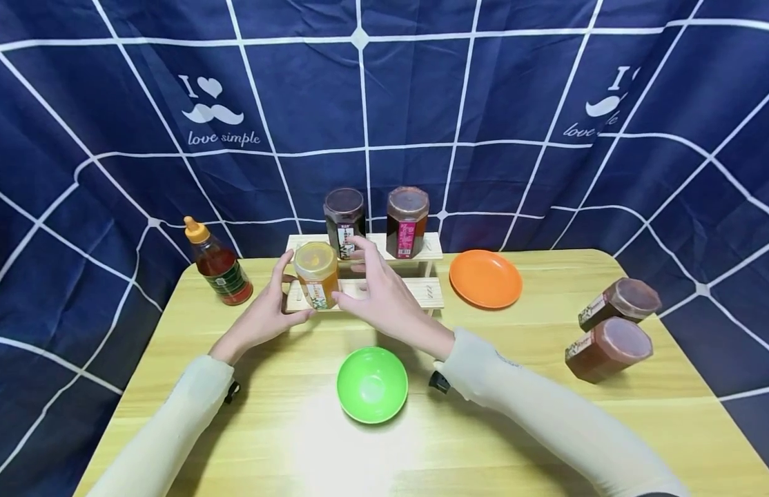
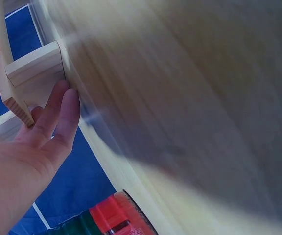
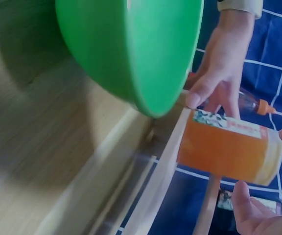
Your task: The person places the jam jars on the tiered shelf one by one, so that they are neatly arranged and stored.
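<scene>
A honey jar (image 1: pixel 316 275) with a pale lid stands upright on the lower shelf of a small two-step wooden rack (image 1: pixel 409 290). My left hand (image 1: pixel 269 304) grips the rack's left end, its thumb at the front; in the left wrist view the fingers (image 2: pixel 58 117) lie against the end of the shelf. Fingers spread, my right hand (image 1: pixel 384 290) is at the jar's right side. Its thumb tip is close to the jar in the head view; whether it touches is unclear. Behind, two dark jars (image 1: pixel 345 214) (image 1: pixel 408 222) occupy the upper shelf.
A green bowl (image 1: pixel 372 384) sits on the table before the rack. To the right is an orange plate (image 1: pixel 486 279), with two more dark jars (image 1: pixel 608 350) (image 1: pixel 620 302) at the table's right side. A squeeze bottle (image 1: pixel 219 266) stands left of the rack, and a blue curtain (image 1: pixel 409 110) hangs behind.
</scene>
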